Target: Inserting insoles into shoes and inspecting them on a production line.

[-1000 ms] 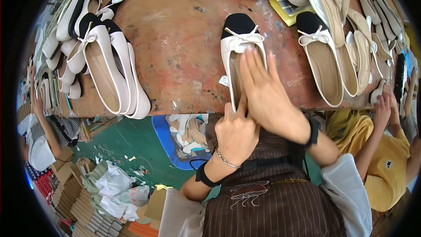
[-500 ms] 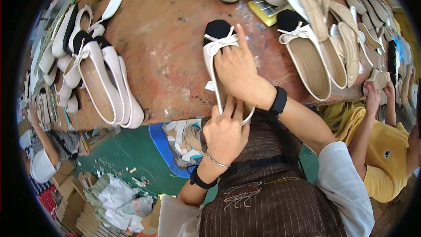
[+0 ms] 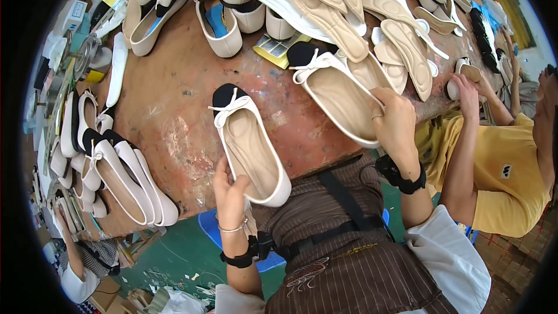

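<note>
From my distant seat I'm seeing the left shoe (image 3: 249,150) showing cream sides, a black toe cap (image 3: 225,95), a slim white bow (image 3: 232,108) and a beige insole (image 3: 241,131). It is sitting at the near edge of the table (image 3: 168,107), opening up. Its toe is pointing away from the wearer and leftward — the long axis is slanting down to the heel at lower right. The left hand (image 3: 231,195) is clamping its side near the heel; the right hand (image 3: 397,122) is gripping the matching right shoe (image 3: 343,102) — also near the heel.
</note>
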Demonstrator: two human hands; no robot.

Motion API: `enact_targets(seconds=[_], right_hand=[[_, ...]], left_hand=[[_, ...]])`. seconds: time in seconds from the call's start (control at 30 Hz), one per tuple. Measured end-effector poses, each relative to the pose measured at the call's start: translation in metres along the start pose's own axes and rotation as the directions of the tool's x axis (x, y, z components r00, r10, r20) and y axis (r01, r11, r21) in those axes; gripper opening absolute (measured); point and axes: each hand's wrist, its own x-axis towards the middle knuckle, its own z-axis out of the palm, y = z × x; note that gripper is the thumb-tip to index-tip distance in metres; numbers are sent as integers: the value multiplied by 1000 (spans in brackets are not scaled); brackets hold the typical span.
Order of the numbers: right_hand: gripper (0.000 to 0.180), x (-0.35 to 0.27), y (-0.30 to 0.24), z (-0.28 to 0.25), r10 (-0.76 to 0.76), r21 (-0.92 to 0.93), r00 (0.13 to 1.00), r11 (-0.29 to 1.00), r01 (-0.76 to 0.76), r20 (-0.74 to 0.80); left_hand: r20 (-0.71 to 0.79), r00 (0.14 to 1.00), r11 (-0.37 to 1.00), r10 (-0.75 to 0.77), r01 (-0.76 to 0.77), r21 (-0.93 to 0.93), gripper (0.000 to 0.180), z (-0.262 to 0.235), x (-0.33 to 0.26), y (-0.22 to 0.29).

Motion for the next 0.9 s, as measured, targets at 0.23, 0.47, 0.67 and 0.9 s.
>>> enact_targets(seconds=[0.23, 0.47, 0.67, 0.9], right_hand=[[8, 4, -36, 2, 164, 624, 984, 763, -169, 67], [8, 2, -71, 12, 132, 883, 991, 468, -39, -26], [20, -54, -83, 14, -409, 632, 911, 722, 282, 61], [23, -28, -14, 2, -305, -109, 942, 950, 291, -143]], left_hand=[[160, 975, 793, -152, 216, -569, 86, 19, -25, 14], [-11, 1000, 861, -20, 11, -508, 61, 54, -34, 9], [44, 999, 763, 10, 21, -646, 75, 53, -41, -1], [-66, 985, 811, -157, 91, -577, 54, 31, -43, 7]])
